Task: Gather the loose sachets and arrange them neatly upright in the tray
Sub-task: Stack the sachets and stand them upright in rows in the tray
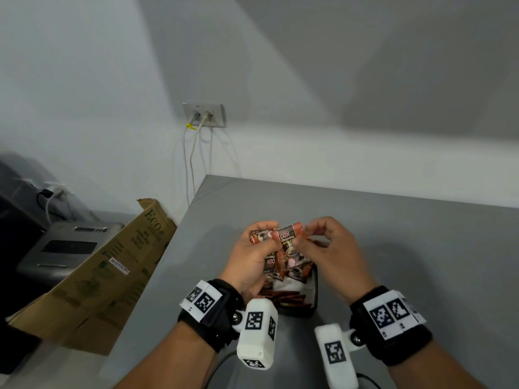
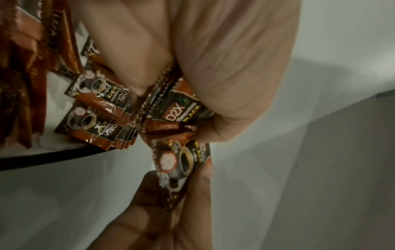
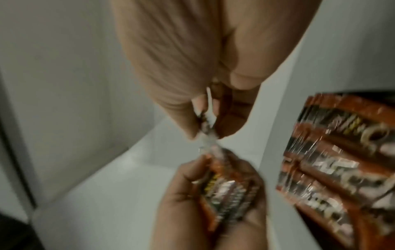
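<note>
Both hands are raised over the tray, a black-rimmed tray with a white lining on the grey table. My left hand grips a small bundle of brown D2X coffee sachets. My right hand pinches the end of one sachet that lies against that bundle. In the left wrist view the pinched sachet hangs below the bundle. More sachets stand in the tray's far end, and others lie flat at its near end.
An open cardboard box leans at the table's left edge, with a grey machine behind it. A wall socket with two white cables sits above the table's far left corner. A dark cable lies near the front edge.
</note>
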`<state>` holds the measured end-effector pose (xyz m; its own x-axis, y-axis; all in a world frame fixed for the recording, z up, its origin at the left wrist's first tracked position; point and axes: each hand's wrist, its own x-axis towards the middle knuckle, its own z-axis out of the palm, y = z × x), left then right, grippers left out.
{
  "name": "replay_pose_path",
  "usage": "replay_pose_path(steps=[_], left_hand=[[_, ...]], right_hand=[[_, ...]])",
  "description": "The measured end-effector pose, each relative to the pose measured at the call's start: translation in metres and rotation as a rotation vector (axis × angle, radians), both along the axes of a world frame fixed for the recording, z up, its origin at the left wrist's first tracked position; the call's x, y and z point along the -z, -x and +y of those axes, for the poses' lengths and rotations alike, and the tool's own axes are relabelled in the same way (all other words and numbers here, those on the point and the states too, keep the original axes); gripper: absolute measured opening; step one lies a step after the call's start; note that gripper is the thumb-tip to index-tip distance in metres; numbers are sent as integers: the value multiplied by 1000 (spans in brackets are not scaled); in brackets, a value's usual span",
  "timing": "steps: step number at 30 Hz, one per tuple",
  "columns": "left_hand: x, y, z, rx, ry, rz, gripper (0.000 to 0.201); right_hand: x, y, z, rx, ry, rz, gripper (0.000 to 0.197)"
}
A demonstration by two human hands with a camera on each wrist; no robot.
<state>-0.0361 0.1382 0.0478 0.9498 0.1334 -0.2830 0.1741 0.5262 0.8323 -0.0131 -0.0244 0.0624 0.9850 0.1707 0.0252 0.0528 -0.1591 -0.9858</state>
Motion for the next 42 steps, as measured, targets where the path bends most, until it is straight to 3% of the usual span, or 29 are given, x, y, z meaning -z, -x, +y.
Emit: replay_pose_path(steps=[2, 8, 11, 14, 18, 27, 34, 38, 42], left_hand=[[1, 1, -2, 18, 11, 8, 32], [0, 0, 1, -32, -28, 0, 24], [1, -3, -1, -115, -38, -31, 30], [1, -4, -3, -151, -57, -60, 36], [-2, -1, -4, -167, -52, -72, 39], [-4, 0, -5, -148, -4, -42, 14], [-5, 7, 15, 182, -415, -4, 23], [-1, 6, 7, -3, -294, 14, 31], [3, 7, -1, -97, -223, -26, 32]], right_hand=[[1, -3, 3, -10, -36, 88, 30], [5, -9, -5, -24, -293, 337, 15], [11, -4, 3, -57, -369, 453, 15], [11, 1, 11, -86, -284, 402, 9], [4, 2, 12, -79, -125, 269, 16], [5, 8, 21, -87, -84, 274, 12], [-17, -17, 0, -83, 2, 146, 13], [-11, -16, 1, 30, -223, 237, 14], [-2, -4, 12, 62, -222, 320, 25]])
